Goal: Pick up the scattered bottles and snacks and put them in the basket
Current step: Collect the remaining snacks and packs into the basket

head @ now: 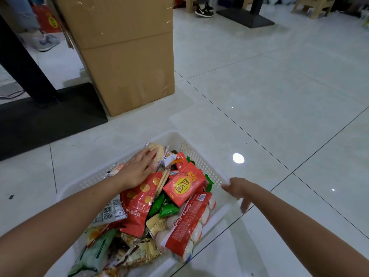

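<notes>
A white perforated plastic basket (201, 156) stands on the tiled floor, heaped with snack packets. On top lie a red carton with a yellow circle (184, 183), a long red packet of white rolls (189, 224), a red bag with orange dots (139, 200), green sachets (165, 208) and a clear cracker pack (159, 151). My left hand (137, 168) lies flat on the pile, fingers spread over the cracker pack. My right hand (238, 189) is at the basket's right rim, fingers curled on its edge. No bottle is visible.
A tall cardboard box (127, 56) stands just behind the basket. A black table base (46, 120) and leg lie to the left. Glossy white floor tiles (279, 96) stretch to the right. Far back are another table base, stools and people's shoes (204, 10).
</notes>
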`<act>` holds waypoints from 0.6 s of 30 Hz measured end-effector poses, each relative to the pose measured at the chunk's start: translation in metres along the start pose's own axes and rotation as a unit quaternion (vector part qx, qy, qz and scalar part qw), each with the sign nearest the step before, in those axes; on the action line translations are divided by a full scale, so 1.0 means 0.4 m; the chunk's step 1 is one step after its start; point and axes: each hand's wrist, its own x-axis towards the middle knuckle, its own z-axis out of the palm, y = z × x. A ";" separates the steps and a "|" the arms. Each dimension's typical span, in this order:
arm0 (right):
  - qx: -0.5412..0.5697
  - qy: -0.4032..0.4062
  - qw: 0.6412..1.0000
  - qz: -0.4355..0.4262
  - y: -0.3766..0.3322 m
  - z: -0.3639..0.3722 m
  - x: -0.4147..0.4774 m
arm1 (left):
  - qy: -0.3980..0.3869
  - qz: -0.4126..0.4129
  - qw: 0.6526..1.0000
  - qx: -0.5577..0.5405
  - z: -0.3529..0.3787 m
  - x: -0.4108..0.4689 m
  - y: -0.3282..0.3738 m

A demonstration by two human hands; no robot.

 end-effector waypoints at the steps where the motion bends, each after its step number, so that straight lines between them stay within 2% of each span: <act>1: 0.098 -0.006 0.995 0.009 -0.001 0.017 0.001 | -0.001 0.007 1.000 0.007 0.005 -0.002 -0.011; 3: 0.216 0.054 0.975 0.015 -0.002 0.052 0.010 | 0.000 0.012 1.000 0.025 0.009 -0.003 -0.021; 6: 0.223 0.146 0.964 0.022 -0.002 0.098 0.020 | 0.002 0.016 0.997 0.070 0.016 0.001 -0.028; 14: 0.302 0.172 0.935 0.077 -0.086 0.193 0.012 | 0.005 -0.006 0.988 0.151 -0.024 0.057 -0.084; 18: 0.340 0.161 0.923 0.086 -0.163 0.244 0.030 | 0.022 -0.052 0.990 0.131 -0.065 0.076 -0.091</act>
